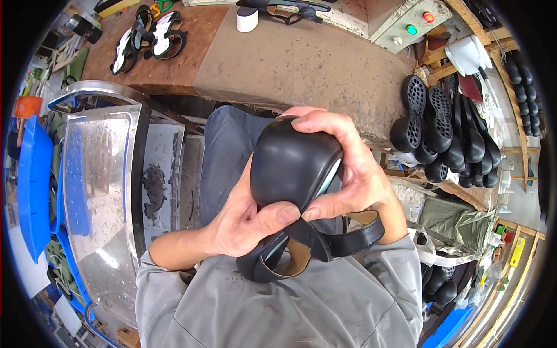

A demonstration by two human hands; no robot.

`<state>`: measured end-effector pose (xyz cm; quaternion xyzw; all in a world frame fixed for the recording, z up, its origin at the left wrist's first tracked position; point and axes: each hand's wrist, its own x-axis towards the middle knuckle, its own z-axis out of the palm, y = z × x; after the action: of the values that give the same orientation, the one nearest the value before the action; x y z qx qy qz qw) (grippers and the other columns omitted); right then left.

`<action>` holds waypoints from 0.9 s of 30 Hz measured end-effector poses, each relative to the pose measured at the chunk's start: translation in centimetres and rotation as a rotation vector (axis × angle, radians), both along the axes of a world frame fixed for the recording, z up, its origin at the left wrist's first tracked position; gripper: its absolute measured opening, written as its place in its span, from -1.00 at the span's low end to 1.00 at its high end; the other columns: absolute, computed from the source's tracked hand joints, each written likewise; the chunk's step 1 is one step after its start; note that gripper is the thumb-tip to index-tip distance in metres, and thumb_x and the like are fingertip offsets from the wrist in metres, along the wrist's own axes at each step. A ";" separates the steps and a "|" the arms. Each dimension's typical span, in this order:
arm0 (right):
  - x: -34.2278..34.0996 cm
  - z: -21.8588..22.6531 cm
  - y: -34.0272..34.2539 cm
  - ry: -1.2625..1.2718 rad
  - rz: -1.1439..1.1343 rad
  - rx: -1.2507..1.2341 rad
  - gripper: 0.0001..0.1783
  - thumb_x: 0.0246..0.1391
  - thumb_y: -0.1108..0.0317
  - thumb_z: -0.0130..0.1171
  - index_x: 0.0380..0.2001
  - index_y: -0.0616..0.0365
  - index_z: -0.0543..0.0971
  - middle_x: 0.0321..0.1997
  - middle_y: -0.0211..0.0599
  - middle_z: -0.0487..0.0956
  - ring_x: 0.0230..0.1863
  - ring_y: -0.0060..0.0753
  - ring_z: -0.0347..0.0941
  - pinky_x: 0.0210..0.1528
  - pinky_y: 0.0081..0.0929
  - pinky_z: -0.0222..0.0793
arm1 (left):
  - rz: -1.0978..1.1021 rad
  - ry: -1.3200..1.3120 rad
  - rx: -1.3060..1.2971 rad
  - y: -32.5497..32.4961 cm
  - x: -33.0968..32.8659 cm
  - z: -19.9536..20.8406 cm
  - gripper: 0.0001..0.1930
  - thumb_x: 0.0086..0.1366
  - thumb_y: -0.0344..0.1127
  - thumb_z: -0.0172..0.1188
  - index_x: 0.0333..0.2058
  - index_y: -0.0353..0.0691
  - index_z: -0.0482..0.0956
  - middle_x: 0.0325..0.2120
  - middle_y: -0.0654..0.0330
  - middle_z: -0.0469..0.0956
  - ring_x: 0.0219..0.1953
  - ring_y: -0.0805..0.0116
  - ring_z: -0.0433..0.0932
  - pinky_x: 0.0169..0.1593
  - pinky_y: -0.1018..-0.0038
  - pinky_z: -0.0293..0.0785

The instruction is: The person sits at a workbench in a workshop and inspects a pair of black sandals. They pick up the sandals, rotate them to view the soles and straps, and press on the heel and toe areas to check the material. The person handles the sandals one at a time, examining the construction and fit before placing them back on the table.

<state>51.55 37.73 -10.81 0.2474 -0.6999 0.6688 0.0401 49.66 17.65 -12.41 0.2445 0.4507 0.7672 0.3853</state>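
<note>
Close in front of my chest I hold a black leather sandal [295, 162] with its smooth rounded closed toe turned up. My left hand [243, 217] grips its left side, the thumb lying near the base of the toe. My right hand [357, 159] wraps over the top and right side, its thumb close to the left thumb. A pale strip shows along the sandal's right edge. Black straps with a tan lining loop out below my hands toward my grey shirt. The inside of the sandal and most of my left fingers are hidden.
A brown workbench [278, 69] spans the far side, with black-and-white sandals [165, 37] at its left. Black soles [426, 107] hang at the right beside a control box [406, 29]. A metal-framed clear cover [101, 191] and blue bin [32, 185] stand left.
</note>
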 end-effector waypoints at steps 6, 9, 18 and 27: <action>0.0 0.6 -0.6 -0.013 -0.093 0.144 -0.07 -0.34 0.26 0.52 0.15 0.08 0.27 0.10 -0.20 0.32 0.15 -0.18 0.27 0.15 -0.30 0.21 | -0.010 -0.075 -0.006 -0.2 -0.8 1.0 -0.34 0.29 -0.12 0.07 0.20 -0.36 0.01 0.01 0.08 0.32 0.05 0.34 0.34 0.09 0.41 0.28; -0.3 1.0 -0.8 0.052 -0.126 0.268 -0.12 -0.31 0.20 0.50 0.13 0.05 0.29 0.06 -0.13 0.34 0.04 -0.05 0.36 0.05 -0.26 0.32 | -0.025 -0.141 -0.073 -0.5 -1.4 1.2 -0.31 0.28 -0.01 0.06 0.19 -0.36 0.06 0.01 0.08 0.32 0.05 0.34 0.34 0.09 0.42 0.28; 0.3 2.1 -1.6 0.015 -0.200 0.437 -0.28 -0.20 0.06 0.40 0.08 -0.11 0.37 -0.02 0.00 0.32 -0.30 0.10 0.49 -0.31 -0.18 0.48 | -0.069 -0.407 -0.118 -1.2 -1.9 2.6 -0.27 0.26 0.09 0.04 0.21 -0.31 0.06 0.05 0.08 0.29 0.11 0.30 0.31 0.14 0.40 0.26; 0.1 -0.8 0.3 -0.057 -0.784 -0.187 -0.11 -0.22 0.38 0.42 0.18 0.22 0.17 0.00 -0.20 0.37 0.02 -0.32 0.36 0.06 -0.41 0.32 | -0.049 -0.382 0.176 -3.6 -8.2 -3.2 -0.02 0.12 0.45 -0.12 0.21 -0.35 0.12 0.07 -0.01 0.36 0.06 0.19 0.39 0.17 0.27 0.24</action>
<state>51.68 38.04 -11.57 -0.0619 -0.6782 0.6701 0.2951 41.45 14.07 -15.65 0.1383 0.2947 0.8263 0.4596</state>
